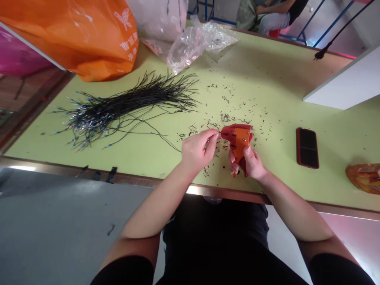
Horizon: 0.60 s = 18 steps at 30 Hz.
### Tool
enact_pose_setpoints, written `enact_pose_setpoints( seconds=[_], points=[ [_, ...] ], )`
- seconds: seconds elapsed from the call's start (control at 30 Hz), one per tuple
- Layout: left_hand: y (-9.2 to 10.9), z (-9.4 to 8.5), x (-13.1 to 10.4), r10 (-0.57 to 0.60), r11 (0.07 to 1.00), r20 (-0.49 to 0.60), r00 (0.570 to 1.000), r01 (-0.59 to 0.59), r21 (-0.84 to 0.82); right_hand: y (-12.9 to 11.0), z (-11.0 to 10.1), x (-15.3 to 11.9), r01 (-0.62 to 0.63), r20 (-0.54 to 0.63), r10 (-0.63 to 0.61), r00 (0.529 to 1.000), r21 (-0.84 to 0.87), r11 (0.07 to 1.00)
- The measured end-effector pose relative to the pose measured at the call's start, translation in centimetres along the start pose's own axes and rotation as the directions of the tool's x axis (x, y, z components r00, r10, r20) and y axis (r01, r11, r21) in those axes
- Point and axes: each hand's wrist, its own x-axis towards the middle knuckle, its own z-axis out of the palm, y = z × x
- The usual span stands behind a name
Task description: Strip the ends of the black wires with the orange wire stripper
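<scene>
My right hand is wrapped round the handle of a red and orange wire stripper, whose nose points left. At that nose my left hand pinches the end of a thin black wire, which trails off to the left behind the hand. Whether the wire tip is inside the jaws is too small to tell. A large bundle of black wires with blue and silvery ends at its left lies on the green table. Short black wire scraps are scattered around and beyond the tool.
An orange bag and clear plastic bags stand at the back left. To the right lie a phone and an orange container. A white panel juts in at the right. A seated person is beyond the table.
</scene>
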Motion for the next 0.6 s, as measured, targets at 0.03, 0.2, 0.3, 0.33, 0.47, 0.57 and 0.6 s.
enact_pose_setpoints(
  seconds=[0.03,0.2,0.3,0.33,0.47,0.57,0.6],
  points=[
    [0.0,0.0,0.0,-0.001,1.000,-0.003,1.000,0.001,-0.002,0.0,0.0,-0.1,0.003,-0.006,-0.003,1.000,-0.008,1.000],
    [-0.2,0.1,0.1,-0.006,1.000,-0.031,1.000,0.006,-0.012,0.1,-0.1,-0.2,0.033,-0.011,-0.033,0.999,-0.039,0.999],
    [-0.2,0.2,0.1,-0.018,1.000,-0.055,0.998,0.018,0.002,0.5,-0.1,0.0,0.073,0.035,-0.072,0.997,-0.033,0.997],
    [-0.2,0.2,0.0,-0.024,1.000,-0.066,0.998,0.024,0.004,0.6,-0.1,0.1,0.092,0.046,-0.091,0.995,-0.031,0.995],
    [-1.0,0.0,-0.2,-0.112,0.994,-0.124,0.986,0.109,-0.026,0.7,0.0,0.2,0.167,0.084,-0.164,0.983,-0.026,0.986],
    [-2.2,-0.5,-0.2,-0.308,0.951,-0.222,0.925,0.301,-0.064,-0.3,-0.2,0.0,0.270,0.019,-0.271,0.962,0.046,0.962],
    [-2.5,-0.6,-0.1,-0.350,0.937,-0.243,0.905,0.344,-0.067,-0.7,-0.3,0.0,0.299,-0.033,-0.297,0.954,0.068,0.952]
  ],
)
